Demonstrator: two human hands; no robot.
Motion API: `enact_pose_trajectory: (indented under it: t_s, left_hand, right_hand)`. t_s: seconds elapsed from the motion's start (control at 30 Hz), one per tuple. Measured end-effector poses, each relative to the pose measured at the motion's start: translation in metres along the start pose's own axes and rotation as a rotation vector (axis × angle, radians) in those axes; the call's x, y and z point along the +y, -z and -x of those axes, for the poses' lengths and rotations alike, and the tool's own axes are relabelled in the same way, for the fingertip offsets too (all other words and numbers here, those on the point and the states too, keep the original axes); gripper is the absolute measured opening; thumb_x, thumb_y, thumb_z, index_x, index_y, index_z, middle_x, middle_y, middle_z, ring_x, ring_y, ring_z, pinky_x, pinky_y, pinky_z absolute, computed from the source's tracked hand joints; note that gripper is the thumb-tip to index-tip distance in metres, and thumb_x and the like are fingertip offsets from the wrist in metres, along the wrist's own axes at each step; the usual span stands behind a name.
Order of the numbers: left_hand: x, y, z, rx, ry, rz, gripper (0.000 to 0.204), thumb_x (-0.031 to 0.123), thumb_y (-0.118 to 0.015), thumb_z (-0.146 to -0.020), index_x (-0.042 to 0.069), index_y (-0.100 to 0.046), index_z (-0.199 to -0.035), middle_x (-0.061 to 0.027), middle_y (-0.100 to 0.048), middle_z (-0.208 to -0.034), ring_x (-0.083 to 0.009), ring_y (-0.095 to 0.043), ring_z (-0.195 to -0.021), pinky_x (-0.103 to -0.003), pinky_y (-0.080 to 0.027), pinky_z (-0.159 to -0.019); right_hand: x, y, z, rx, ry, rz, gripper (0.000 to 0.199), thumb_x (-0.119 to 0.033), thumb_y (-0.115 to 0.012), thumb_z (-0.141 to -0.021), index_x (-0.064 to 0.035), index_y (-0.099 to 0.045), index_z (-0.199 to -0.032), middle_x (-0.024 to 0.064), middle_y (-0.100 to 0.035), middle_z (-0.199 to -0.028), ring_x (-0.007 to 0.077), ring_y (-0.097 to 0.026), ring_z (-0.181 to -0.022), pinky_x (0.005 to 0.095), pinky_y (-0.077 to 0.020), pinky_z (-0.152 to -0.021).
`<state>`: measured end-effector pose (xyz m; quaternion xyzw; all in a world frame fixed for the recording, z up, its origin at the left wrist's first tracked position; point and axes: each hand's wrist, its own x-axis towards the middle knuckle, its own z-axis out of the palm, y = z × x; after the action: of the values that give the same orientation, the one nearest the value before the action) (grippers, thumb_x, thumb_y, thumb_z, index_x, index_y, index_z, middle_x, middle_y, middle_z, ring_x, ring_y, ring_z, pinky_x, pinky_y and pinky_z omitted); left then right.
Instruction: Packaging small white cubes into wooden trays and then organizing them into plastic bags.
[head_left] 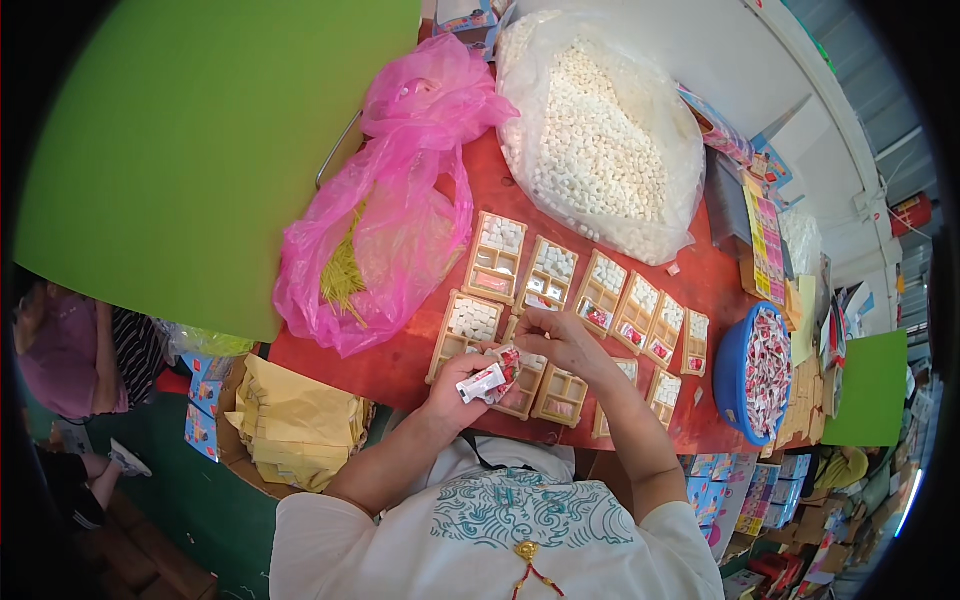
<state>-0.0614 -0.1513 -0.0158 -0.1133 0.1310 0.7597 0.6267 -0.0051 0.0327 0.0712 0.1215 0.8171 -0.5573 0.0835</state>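
My left hand point(452, 400) is closed round several small white-and-red packets point(481, 384), held low over the near trays. Just right of it, my right hand point(562, 342) reaches over a compartment tray, its fingers bent together; whether they pinch anything is hidden. Light wooden-coloured trays stand in two rows about my hands. A tray point(437, 352) to the left has small white pieces point(473, 318) in its largest compartment. In the far row, a tray point(573, 300) and its neighbours also hold white pieces, several with a red-and-white packet in a smaller compartment.
A large clear bag of white pieces point(605, 150) stands at the back of the red table point(400, 368). Left lies a pink plastic bag point(400, 220) with yellow strips point(345, 275). At right is a blue basin point(728, 375) of packets. A green panel point(190, 150) borders the left; a person point(75, 350) sits beyond.
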Motion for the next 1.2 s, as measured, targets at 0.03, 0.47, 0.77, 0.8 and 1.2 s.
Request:
enact_pose_trajectory:
  t_s: [0.03,0.47,0.77,0.8,1.2]
  left_hand:
    - [0.002,0.0,0.0,0.039,0.02,0.018,0.022,0.012,-0.051,-0.085,0.003,-0.059,-0.103,-0.0157,-0.065,-0.092,-0.0322,-0.066,-0.08,-0.045,-0.058,-0.063]
    - [0.0,0.0,0.015,-0.079,-0.06,0.051,0.024,0.009,-0.05,-0.086,0.005,-0.055,-0.109,-0.0179,-0.061,-0.101,-0.0346,-0.064,-0.081,-0.044,-0.054,-0.059]
    - [-0.002,-0.015,0.023,-0.079,0.016,-0.07,0.032,0.009,-0.051,-0.088,0.007,-0.048,-0.12,-0.0161,-0.062,-0.097,-0.0292,-0.065,-0.074,-0.039,-0.052,-0.056]
    - [-0.006,-0.011,0.024,-0.064,0.064,-0.113,0.031,0.009,-0.051,-0.088,0.006,-0.048,-0.119,-0.0159,-0.062,-0.095,-0.028,-0.065,-0.073,-0.038,-0.052,-0.055]
    - [-0.036,-0.007,0.042,-0.062,0.026,-0.256,0.025,0.01,-0.049,-0.088,0.001,-0.051,-0.111,-0.0159,-0.061,-0.099,-0.0292,-0.063,-0.077,-0.036,-0.049,-0.053]
  right_hand:
    - [0.003,-0.001,-0.003,0.013,0.0,-0.053,0.009,-0.009,-0.059,-0.084,0.0005,-0.059,-0.083,0.0052,-0.056,-0.069,0.0104,-0.052,-0.069,0.0267,-0.0432,-0.063]
    - [0.041,-0.023,-0.082,0.549,0.25,0.736,0.013,-0.016,-0.061,-0.083,-0.0036,-0.061,-0.085,0.0103,-0.058,-0.081,0.0269,-0.058,-0.08,0.0389,-0.0389,-0.078]
    - [-0.01,-0.016,-0.015,0.112,0.22,0.537,0.014,-0.018,-0.061,-0.082,-0.0073,-0.064,-0.089,0.008,-0.06,-0.089,0.0254,-0.057,-0.091,0.0384,-0.0375,-0.084]
    - [-0.004,-0.016,-0.01,0.036,0.28,0.461,0.014,-0.021,-0.061,-0.081,-0.0084,-0.065,-0.087,0.0073,-0.06,-0.087,0.0253,-0.058,-0.09,0.0375,-0.0376,-0.084]
    - [0.004,-0.045,0.016,0.007,0.263,0.069,0.011,-0.008,-0.062,-0.083,0.0036,-0.062,-0.083,0.0109,-0.058,-0.078,0.0185,-0.061,-0.063,0.0305,-0.0467,-0.053]
